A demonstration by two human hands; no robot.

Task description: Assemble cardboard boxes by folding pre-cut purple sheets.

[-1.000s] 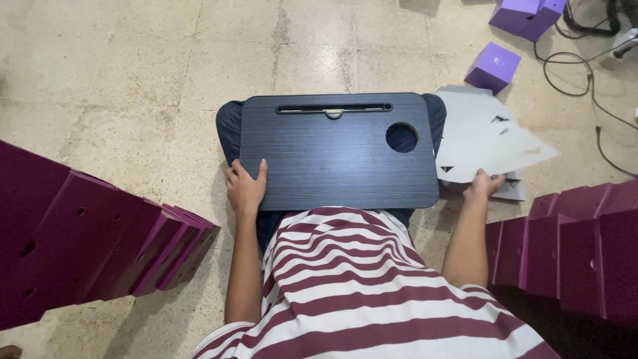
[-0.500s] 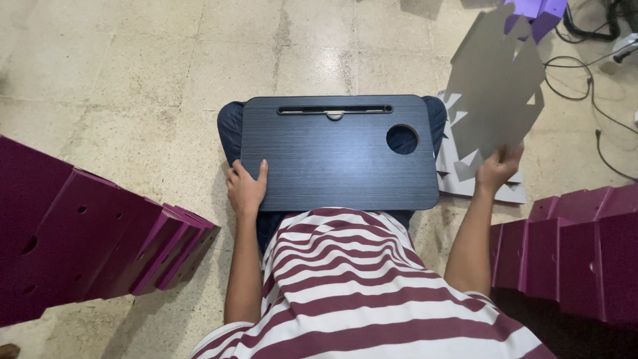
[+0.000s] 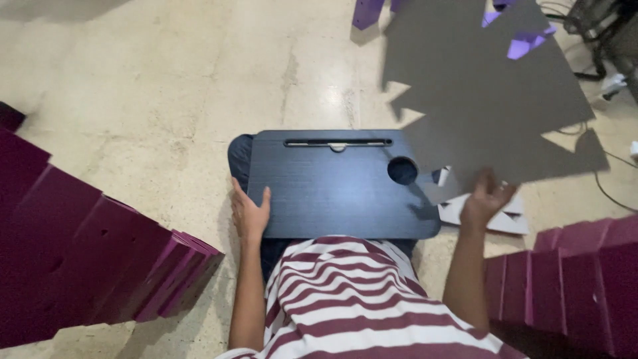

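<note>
- The right hand [image 3: 487, 197] pinches the lower edge of a large grey die-cut cardboard sheet [image 3: 478, 93], raised over the floor to the right.
- The left hand [image 3: 250, 214], fingers together, rests flat against the dark blue lap tray [image 3: 332, 193].
- Held by one edge, the sheet could flop, bend or slip.

A lap tray [image 3: 332, 186] lies across the person's legs at the middle of the floor [image 3: 166, 86]. The left hand [image 3: 251, 214] rests on its left edge; the right hand [image 3: 487, 197] is off its right edge, holding a flat cut-out sheet [image 3: 485, 100] up above a stack of sheets [image 3: 508, 221] on the floor. Folded boxes stand in 2 rows — 1 row [image 3: 100, 246] left, 1 row [image 3: 571, 279] right.
</note>
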